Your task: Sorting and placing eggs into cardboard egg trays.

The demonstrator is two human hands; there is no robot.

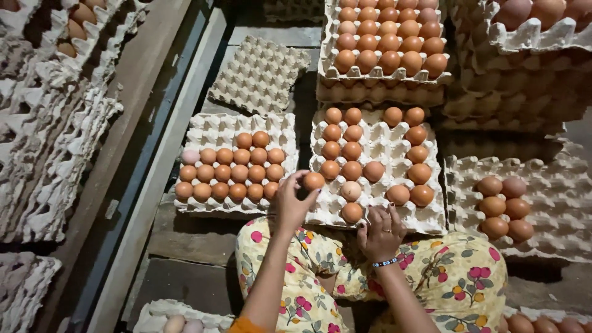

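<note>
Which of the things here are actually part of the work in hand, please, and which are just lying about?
In use:
left hand holding a brown egg
right hand on the middle tray
left tray, partly filled

Lying about:
empty tray behind
full stacked trays
empty tray piles at left

You get warm light from above the centre, dim corners, deep shadows between stacks, sharp focus mid-frame, and wide-angle bending at the edges.

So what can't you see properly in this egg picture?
Head view only:
- Left hand: its fingers hide part of the brown egg.
- Right hand: covers the middle tray's near edge.
- Stacked trays: lower layers hidden by those above.
- Bottom eggs: cut off by the picture's edge.
</note>
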